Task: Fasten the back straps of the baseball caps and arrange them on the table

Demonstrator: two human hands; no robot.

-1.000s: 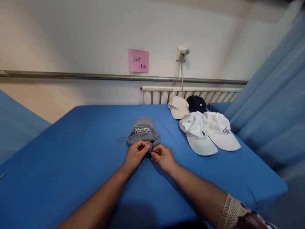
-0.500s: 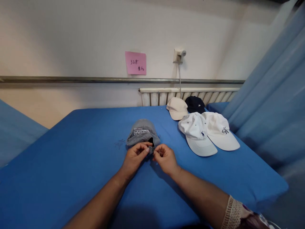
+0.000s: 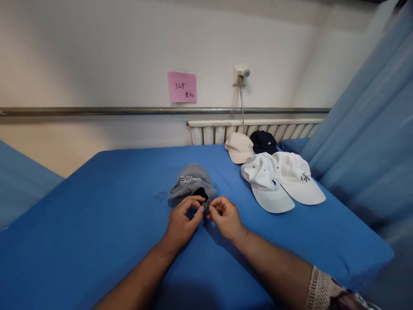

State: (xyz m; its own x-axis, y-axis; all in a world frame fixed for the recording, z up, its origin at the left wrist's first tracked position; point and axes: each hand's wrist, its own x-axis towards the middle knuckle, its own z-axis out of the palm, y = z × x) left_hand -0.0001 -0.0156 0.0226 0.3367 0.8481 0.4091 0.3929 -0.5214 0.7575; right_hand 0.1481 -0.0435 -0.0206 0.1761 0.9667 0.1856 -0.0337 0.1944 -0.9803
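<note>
A grey baseball cap (image 3: 193, 176) with white lettering lies on the blue-covered table (image 3: 97, 224), its back opening and strap towards me. My left hand (image 3: 183, 219) pinches the strap between thumb and forefinger at the left of the opening. Close beside it, my right hand (image 3: 227, 217) pinches the right part of the same strap. The fingertips of both hands nearly meet, and they partly hide the strap and its fastening.
At the right stand a pale blue-white cap (image 3: 263, 176), a white cap (image 3: 295, 172), a beige cap (image 3: 239, 146) and a navy cap (image 3: 264, 141). Behind them is a radiator (image 3: 209, 133). A blue curtain (image 3: 371, 107) hangs on the right side.
The grey cap's back opening has widened a little and the strap has shifted slightly towards me. Both hands keep their pinch, with small finger movements. The other caps have stayed put.
</note>
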